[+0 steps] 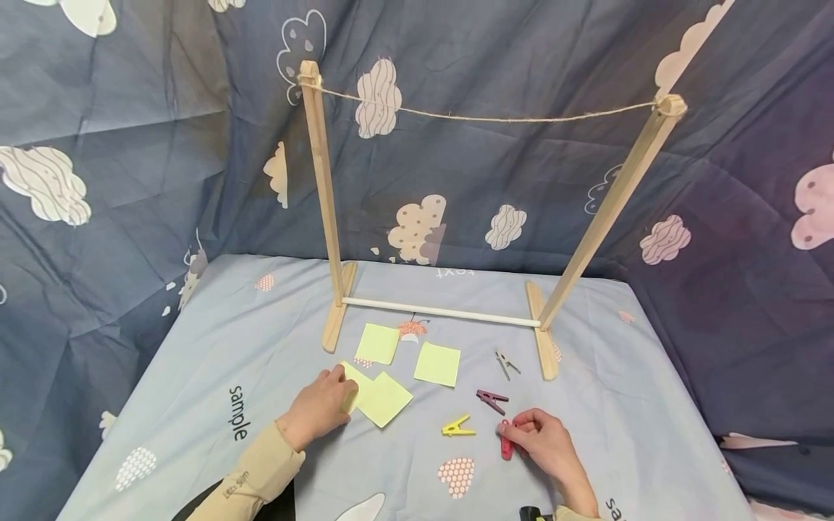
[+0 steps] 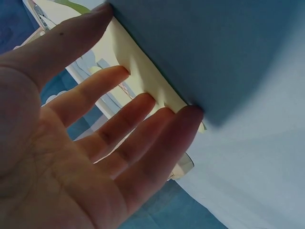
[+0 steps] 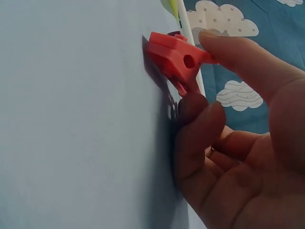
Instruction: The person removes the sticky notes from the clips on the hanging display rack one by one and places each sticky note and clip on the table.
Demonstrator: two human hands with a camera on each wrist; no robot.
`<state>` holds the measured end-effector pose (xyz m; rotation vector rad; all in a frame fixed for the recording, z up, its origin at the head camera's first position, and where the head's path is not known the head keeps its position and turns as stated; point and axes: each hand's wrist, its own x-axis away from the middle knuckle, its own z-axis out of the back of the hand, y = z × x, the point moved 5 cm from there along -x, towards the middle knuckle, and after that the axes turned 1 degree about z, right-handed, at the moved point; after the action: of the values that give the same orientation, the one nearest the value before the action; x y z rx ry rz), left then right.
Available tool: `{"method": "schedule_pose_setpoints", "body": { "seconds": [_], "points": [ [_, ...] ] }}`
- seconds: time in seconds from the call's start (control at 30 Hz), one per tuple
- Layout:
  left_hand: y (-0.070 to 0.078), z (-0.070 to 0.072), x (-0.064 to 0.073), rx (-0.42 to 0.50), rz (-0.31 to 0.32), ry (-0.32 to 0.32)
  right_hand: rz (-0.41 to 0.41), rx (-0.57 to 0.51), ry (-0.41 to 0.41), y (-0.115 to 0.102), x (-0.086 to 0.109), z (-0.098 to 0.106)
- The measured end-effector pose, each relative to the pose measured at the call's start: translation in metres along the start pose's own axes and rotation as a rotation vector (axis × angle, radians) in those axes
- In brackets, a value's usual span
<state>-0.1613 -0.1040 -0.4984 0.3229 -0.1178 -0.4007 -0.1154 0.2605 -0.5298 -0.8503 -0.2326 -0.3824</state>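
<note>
My left hand (image 1: 321,407) grips a yellow paper note (image 1: 350,389) by its edge. In the left wrist view the thumb is at one end of that note (image 2: 143,71) and the curled fingertips touch along it. It overlaps a second yellow note (image 1: 386,400); two more notes, one left (image 1: 378,344) and one right (image 1: 437,364), lie behind. Between thumb and index finger, my right hand (image 1: 546,441) pinches a red clothespin (image 1: 506,443) by its handles, seen closer in the right wrist view (image 3: 174,57). Yellow (image 1: 459,426), purple (image 1: 491,400) and grey (image 1: 507,364) clothespins lie nearby.
Behind the notes stands a wooden frame with a left post (image 1: 322,181) and a right post (image 1: 606,213). A string (image 1: 482,119) spans their tops, and a white rod (image 1: 439,312) joins their feet. A light patterned cloth (image 1: 195,376) covers the table.
</note>
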Motion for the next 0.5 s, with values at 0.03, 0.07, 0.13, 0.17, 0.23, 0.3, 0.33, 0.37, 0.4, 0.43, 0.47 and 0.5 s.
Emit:
{"method": "schedule_pose_setpoints", "body": {
  "seconds": [0.03,0.07,0.13,0.17,0.23,0.3,0.33,0.37,0.4,0.43,0.47,0.5],
  "points": [
    [0.0006,-0.0004,0.0003,-0.001,-0.001,0.003,0.002,0.01,0.006,0.0002,-0.0002,-0.0001],
    [0.0013,-0.0002,0.0006,-0.002,-0.002,0.005,0.005,0.022,0.012,0.0004,-0.0003,-0.0003],
    [0.0026,0.0003,0.0011,-0.006,-0.002,0.009,0.022,0.045,0.019,-0.0001,-0.0005,-0.0008],
    [0.003,0.0004,0.0009,-0.008,-0.002,0.009,0.028,0.052,0.022,-0.0003,-0.0006,-0.0009],
    [0.0036,0.0006,0.0008,-0.01,-0.001,0.011,0.041,0.063,0.03,-0.0011,-0.0002,-0.0008],
    [0.0039,0.0008,0.0004,-0.02,-0.003,0.013,0.051,0.072,0.033,-0.0022,0.0004,-0.0005],
    [0.0041,0.0012,0.0005,-0.022,-0.004,0.015,0.05,0.07,0.033,-0.0026,0.0008,-0.0002],
    [0.0039,0.0009,0.0005,-0.024,-0.005,0.016,0.049,0.071,0.033,-0.003,0.0012,0.0001],
    [0.0039,0.001,0.0009,-0.024,-0.006,0.018,0.051,0.071,0.032,-0.0035,0.0015,0.0004],
    [0.0036,0.0009,0.0008,-0.023,-0.005,0.019,0.052,0.071,0.03,-0.0039,0.0017,0.0005],
    [0.0035,0.001,0.0011,-0.022,-0.004,0.021,0.051,0.068,0.028,-0.004,0.0017,0.0005],
    [0.0032,0.001,0.0014,-0.018,-0.003,0.022,0.049,0.065,0.026,-0.0042,0.0018,0.0006]
  ]
}}
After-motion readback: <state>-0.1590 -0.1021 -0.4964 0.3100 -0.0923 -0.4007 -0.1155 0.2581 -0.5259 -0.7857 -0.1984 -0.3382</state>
